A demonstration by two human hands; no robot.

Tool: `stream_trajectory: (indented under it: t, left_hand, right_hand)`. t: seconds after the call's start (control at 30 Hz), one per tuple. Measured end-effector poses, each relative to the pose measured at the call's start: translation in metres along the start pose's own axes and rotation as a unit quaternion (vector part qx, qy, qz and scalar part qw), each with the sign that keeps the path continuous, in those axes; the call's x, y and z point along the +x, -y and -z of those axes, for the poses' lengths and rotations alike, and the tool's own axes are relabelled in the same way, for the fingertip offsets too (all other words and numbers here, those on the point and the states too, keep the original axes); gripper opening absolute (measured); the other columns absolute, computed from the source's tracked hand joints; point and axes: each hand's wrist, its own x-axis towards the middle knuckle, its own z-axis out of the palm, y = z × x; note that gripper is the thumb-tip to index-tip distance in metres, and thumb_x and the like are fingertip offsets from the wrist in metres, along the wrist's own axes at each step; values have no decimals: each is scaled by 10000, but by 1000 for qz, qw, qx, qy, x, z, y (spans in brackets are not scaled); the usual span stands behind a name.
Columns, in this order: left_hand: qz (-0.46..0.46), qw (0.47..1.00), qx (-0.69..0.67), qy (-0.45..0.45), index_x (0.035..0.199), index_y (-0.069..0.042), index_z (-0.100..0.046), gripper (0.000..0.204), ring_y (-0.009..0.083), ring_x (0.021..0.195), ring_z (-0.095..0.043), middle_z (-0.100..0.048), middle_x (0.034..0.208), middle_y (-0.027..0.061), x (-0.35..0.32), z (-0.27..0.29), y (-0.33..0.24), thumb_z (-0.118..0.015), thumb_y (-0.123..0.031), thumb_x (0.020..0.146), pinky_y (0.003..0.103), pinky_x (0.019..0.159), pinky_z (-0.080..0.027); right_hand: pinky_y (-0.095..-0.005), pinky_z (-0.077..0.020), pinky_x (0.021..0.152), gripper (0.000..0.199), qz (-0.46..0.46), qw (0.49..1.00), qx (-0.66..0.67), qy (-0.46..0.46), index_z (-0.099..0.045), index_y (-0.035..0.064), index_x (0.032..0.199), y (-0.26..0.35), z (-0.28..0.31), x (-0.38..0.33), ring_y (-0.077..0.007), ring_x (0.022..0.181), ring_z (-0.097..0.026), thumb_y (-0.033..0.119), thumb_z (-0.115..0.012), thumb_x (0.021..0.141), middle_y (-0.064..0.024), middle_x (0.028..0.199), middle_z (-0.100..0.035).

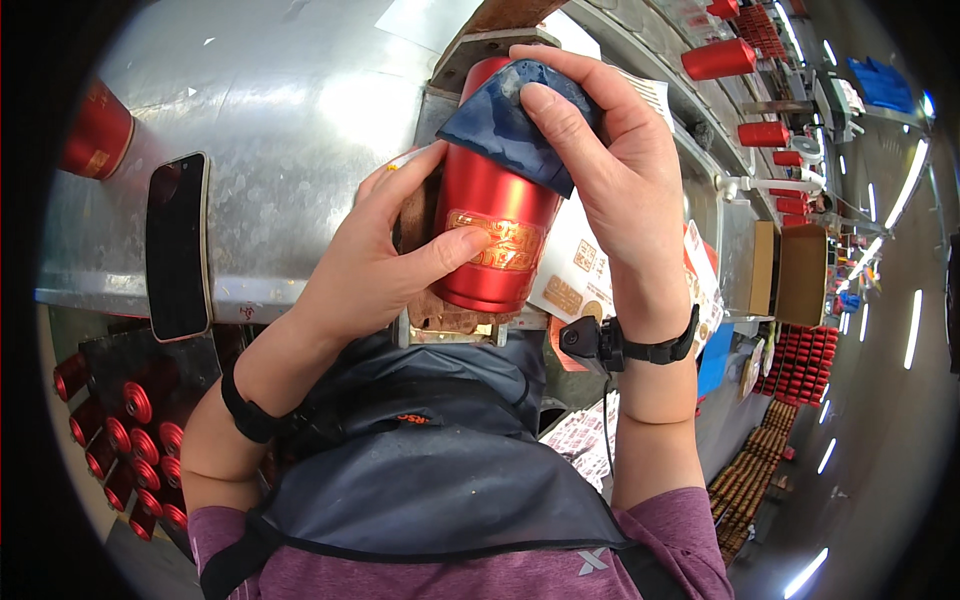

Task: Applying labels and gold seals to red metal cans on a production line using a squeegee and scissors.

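A red metal tumbler [500,215] with a gold printed label lies on its side on a worn brown cradle [440,312] at the edge of a metal bench. My left hand [385,255] grips its lower body, the thumb lying across the gold label. My right hand [610,165] presses a dark blue cloth [505,125] against the tumbler's upper end, fingers curled over it. Both wrists wear black bands, the right one with a small black device [585,340].
A black phone [178,245] lies on the galvanised metal benchtop [290,110], with another red tumbler [98,130] at far left. More red tumblers lie in a bin [125,430] below left and stand along a line [760,132] at upper right. Sticker sheets [585,265] sit beside the cradle.
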Motion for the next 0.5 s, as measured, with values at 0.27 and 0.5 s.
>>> stream_trajectory:
  t: [0.27, 0.5]
  left_hand:
    - [5, 1000, 14, 22, 1469, 6, -316, 768, 244, 1249, -458, -454, 1316, 203, 7, -4, 0, -727, -195, 852, 358, 1059, -368]
    - [-6, 990, -140, 27, 1484, 9, -286, 759, 237, 1245, -475, -457, 1330, 204, 7, -9, 5, -687, -241, 890, 355, 1061, -368]
  right_hand:
    - [-236, -490, 817, 250, -40, 998, 44, 5, -650, 8, 1136, 5, 2, -2, -90, 902, -606, 117, -644, 911, -48, 989, -674]
    - [-211, -484, 836, 289, -66, 989, 132, 17, -632, 4, 1191, 2, 10, -3, -69, 932, -605, 115, -651, 924, -38, 1031, -667]
